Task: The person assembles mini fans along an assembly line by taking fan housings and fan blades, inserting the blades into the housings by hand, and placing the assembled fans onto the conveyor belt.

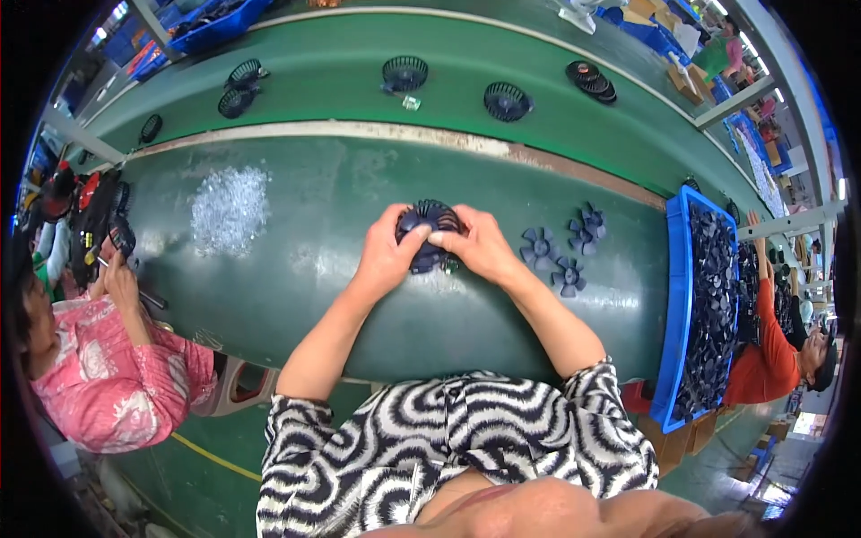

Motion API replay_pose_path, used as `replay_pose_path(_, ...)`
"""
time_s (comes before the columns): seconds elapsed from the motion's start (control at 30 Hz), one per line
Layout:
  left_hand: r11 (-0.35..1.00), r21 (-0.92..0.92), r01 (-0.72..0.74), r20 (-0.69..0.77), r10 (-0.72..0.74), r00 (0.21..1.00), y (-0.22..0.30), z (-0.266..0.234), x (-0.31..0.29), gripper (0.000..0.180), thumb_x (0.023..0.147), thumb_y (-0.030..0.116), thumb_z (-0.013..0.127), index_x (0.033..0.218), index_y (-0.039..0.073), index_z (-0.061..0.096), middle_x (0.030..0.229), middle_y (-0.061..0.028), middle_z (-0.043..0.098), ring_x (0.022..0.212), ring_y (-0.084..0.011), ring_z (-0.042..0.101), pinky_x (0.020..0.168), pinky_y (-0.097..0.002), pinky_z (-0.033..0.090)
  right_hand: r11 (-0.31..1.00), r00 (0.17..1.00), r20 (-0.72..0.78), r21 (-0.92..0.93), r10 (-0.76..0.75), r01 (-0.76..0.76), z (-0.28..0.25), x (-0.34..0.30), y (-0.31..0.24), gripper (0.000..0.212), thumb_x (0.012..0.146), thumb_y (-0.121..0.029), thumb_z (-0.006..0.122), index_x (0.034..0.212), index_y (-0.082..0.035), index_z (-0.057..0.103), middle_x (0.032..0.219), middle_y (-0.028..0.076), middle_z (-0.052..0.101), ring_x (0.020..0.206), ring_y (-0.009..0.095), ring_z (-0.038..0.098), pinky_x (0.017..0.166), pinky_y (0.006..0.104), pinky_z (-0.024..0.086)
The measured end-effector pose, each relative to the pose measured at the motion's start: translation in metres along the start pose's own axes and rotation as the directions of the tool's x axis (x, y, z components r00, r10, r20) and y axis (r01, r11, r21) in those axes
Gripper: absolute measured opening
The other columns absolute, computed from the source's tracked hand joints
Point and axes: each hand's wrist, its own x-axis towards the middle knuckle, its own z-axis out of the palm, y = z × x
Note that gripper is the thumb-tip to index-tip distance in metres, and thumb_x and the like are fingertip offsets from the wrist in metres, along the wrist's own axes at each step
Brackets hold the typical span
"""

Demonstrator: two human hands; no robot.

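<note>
Between my two hands, over the middle of the green worktable (314, 296), is a dark round fan housing (428, 213) with a slatted rim. My left hand (391, 244) wraps its left side, and my right hand (484, 247) grips its right side. Both thumbs press in at the middle of the fan, side by side. A small green part shows at its lower edge; the rest of its underside is hidden by my fingers. To the right of my right hand lie loose dark fan blades (540, 247), three in all. Off to the left spreads a pile of small clear pieces (230, 212).
A blue tray (674, 305) heaped with dark fan blades stands at the right edge. Beyond a pale ledge, several fan housings (508, 101) rest on a green belt (323, 85). A person in pink (117, 386) works at the left; another in red (762, 359) is at the right.
</note>
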Motion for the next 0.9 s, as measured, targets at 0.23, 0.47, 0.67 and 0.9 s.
replay_pose_path(0.23, 0.999, 0.039, 0.000, -0.002, 0.000, 1.000, 0.002, 0.006, 0.001, 0.038, 0.086, 0.019, 0.066, 0.115, -0.003, 0.054, 0.096, -0.0165, 0.065, 0.089, -0.0223, 0.063, 0.080, -0.0329, 0.049, 0.998, 0.997, -0.045, -0.037, -0.059, 0.057, -0.006, 0.004, 0.010, 0.031, 0.077, -0.018, 0.074, 0.094, 0.005, 0.063, 0.076, 0.009, 0.063, 0.068, 0.013, 0.056, 0.064, 0.0296, 0.047)
replay_pose_path(0.47, 0.969, -0.213, 0.123, -0.026, -0.131, 0.991, -0.020, 0.003, 0.002, 0.041, 0.089, 0.014, 0.063, 0.123, -0.005, 0.049, 0.098, -0.0081, 0.063, 0.086, -0.0126, 0.059, 0.076, -0.0267, 0.049, 0.986, 0.945, -0.281, 0.050, 0.168, -0.160, -0.119, 0.022, 0.015, 0.033, 0.082, -0.026, 0.072, 0.099, 0.002, 0.066, 0.083, 0.004, 0.064, 0.064, 0.008, 0.053, 0.054, 0.0225, 0.040)
replay_pose_path(0.67, 0.992, -0.092, 0.081, -0.017, -0.083, 0.996, -0.025, 0.011, 0.004, 0.030, 0.090, 0.011, 0.060, 0.115, -0.005, 0.055, 0.090, -0.0077, 0.065, 0.079, -0.0113, 0.059, 0.071, -0.0255, 0.049, 0.863, 0.760, -0.566, 0.505, 0.318, 0.015, -0.210, 0.064, 0.067, 0.027, 0.082, -0.024, 0.071, 0.087, 0.002, 0.066, 0.076, 0.006, 0.066, 0.062, 0.012, 0.059, 0.050, 0.0231, 0.045)
replay_pose_path(0.9, 0.997, -0.010, 0.082, -0.013, -0.082, 0.997, -0.026, 0.008, 0.008, 0.021, 0.090, 0.007, 0.057, 0.109, -0.003, 0.056, 0.090, -0.0079, 0.065, 0.080, -0.0128, 0.063, 0.072, -0.0260, 0.050, 0.226, 0.645, -0.121, -0.971, -0.755, 0.083, -0.167, 0.152, 0.039, 0.042, 0.075, -0.009, 0.065, 0.116, -0.004, 0.058, 0.086, 0.017, 0.064, 0.074, 0.034, 0.063, 0.066, 0.0457, 0.051)
